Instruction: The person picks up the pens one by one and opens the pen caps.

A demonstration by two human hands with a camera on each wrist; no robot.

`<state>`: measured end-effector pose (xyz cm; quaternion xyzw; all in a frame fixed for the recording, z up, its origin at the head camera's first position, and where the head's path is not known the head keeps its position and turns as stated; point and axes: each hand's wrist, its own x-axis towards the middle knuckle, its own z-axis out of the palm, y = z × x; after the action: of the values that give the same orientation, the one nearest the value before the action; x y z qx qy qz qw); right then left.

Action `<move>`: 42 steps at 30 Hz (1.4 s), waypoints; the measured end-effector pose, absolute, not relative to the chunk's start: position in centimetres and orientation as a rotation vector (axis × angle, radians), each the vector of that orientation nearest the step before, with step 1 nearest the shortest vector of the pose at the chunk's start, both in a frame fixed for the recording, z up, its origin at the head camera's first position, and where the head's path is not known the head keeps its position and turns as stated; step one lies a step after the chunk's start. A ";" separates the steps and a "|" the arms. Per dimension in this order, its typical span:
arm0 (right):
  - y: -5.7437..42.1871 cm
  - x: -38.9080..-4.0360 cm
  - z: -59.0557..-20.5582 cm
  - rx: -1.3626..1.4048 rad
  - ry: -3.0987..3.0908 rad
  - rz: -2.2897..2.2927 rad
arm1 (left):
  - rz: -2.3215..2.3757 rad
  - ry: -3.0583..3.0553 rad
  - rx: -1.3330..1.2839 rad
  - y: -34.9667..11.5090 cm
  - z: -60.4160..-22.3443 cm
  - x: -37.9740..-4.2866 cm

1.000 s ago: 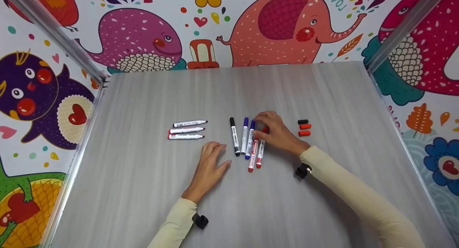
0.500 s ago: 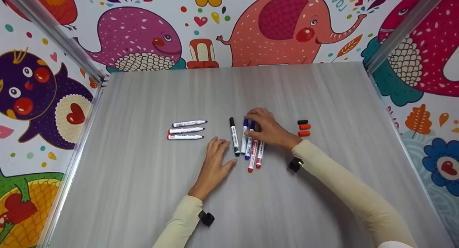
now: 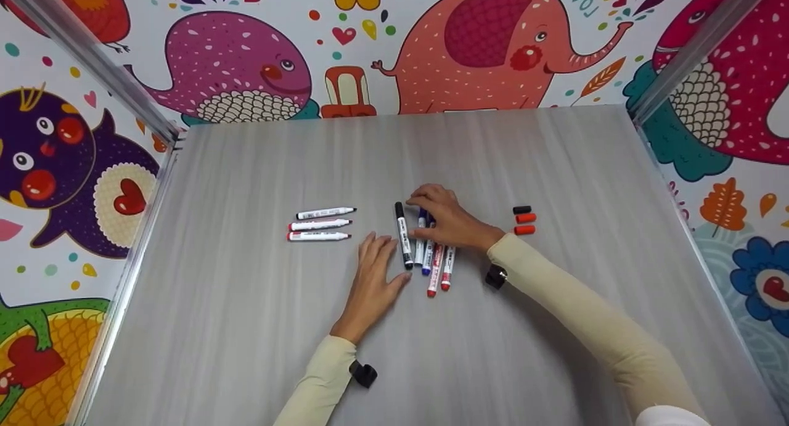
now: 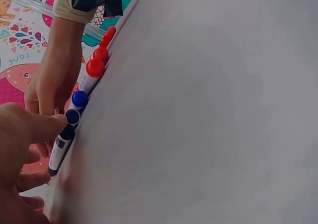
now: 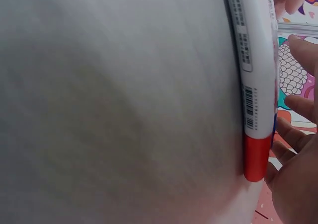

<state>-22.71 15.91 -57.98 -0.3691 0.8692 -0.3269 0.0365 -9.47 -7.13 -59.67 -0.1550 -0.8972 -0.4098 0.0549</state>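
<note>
My right hand (image 3: 450, 219) arches over a row of capped markers, covering the tops of the blue markers (image 3: 427, 259). Its fingers bend towards the cap of the black marker (image 3: 403, 238), the thumb beside the barrel. Two red markers (image 3: 434, 272) lie under the palm's near side; one red marker (image 5: 258, 85) shows large in the right wrist view. To the left, my left hand (image 3: 373, 284) rests low over the table, fingers spread and loosely bent. In the left wrist view, the left thumb (image 4: 54, 124) overlaps the black marker's near end.
Left of the hands lie three uncapped markers (image 3: 320, 224) side by side, tips pointing right. A black cap (image 3: 521, 209) and two red caps (image 3: 525, 219) sit at right. Printed cartoon panels (image 3: 246, 62) border the table (image 3: 234, 327).
My right hand has slid left from the red markers, across the blue ones, to the black marker. My left hand has moved slightly right and forward, nearer the row. The markers lie still.
</note>
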 end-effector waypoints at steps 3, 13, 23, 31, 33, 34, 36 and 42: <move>15.7 -22.9 -58.2 -1.159 2.663 -0.987 | -1.249 -2.726 -0.462 -7.0 -59.7 -9.6; 15.0 -23.3 -58.4 -1.144 2.690 -0.951 | -1.225 -2.695 -0.486 -6.6 -60.0 -9.7; 14.3 -23.5 -58.4 -1.141 2.702 -0.919 | -1.066 -2.690 -0.500 -6.1 -60.4 -9.8; 13.9 -23.3 -58.3 -1.161 2.670 -0.890 | -1.050 -2.693 -0.456 -5.7 -60.2 -9.7; 13.9 -23.3 -58.3 -1.168 2.669 -0.894 | -1.040 -2.693 -0.450 -5.6 -60.2 -9.8; 14.0 -23.3 -58.3 -1.169 2.668 -0.898 | -1.036 -2.693 -0.448 -5.6 -60.2 -9.8; 14.0 -23.3 -58.3 -1.170 2.668 -0.910 | -1.033 -2.692 -0.452 -5.6 -60.3 -9.9; 13.7 -22.9 -57.6 -1.162 2.655 -0.949 | -1.079 -2.734 -0.447 -5.9 -59.9 -10.0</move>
<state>-22.87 13.70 -57.57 -0.3805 0.8698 -0.3108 0.0459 -9.99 -5.89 -59.87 -0.1499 -0.9163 -0.3617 0.0842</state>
